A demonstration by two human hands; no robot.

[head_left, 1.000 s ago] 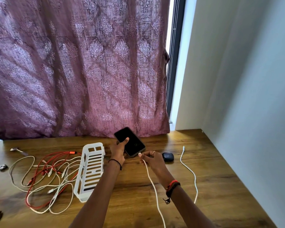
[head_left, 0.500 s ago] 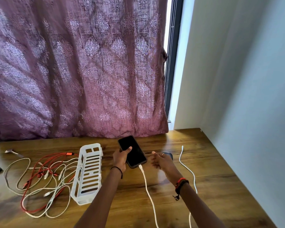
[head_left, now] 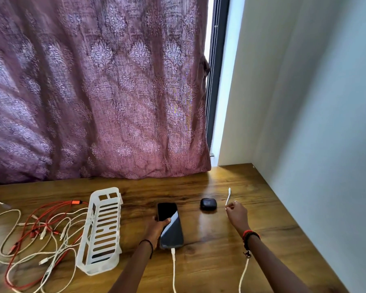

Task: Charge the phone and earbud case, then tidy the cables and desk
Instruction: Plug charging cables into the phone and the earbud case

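A black phone (head_left: 170, 226) lies flat on the wooden desk (head_left: 209, 256), and a white cable (head_left: 173, 269) is plugged into its near end. My left hand (head_left: 156, 229) grips the phone's left edge, thumb on the screen. A dark earbud case (head_left: 208, 203) sits closed to the phone's right. Just right of the case, my right hand (head_left: 236, 214) pinches a second white cable (head_left: 228, 197) a little behind its plug, which points away from me. That cable's length runs back under my right forearm to the desk's front edge.
A white slotted plastic basket (head_left: 103, 231) lies left of the phone. Left of it sprawls a tangle of red and white cables (head_left: 40, 235). A purple curtain (head_left: 93, 92) hangs behind the desk; a pale wall (head_left: 325, 144) bounds the desk's right side.
The phone came down from a raised tilt and now lies flat on the desk with its cable plugged in. My right hand moved right, past the earbud case, and took hold of the second white cable.
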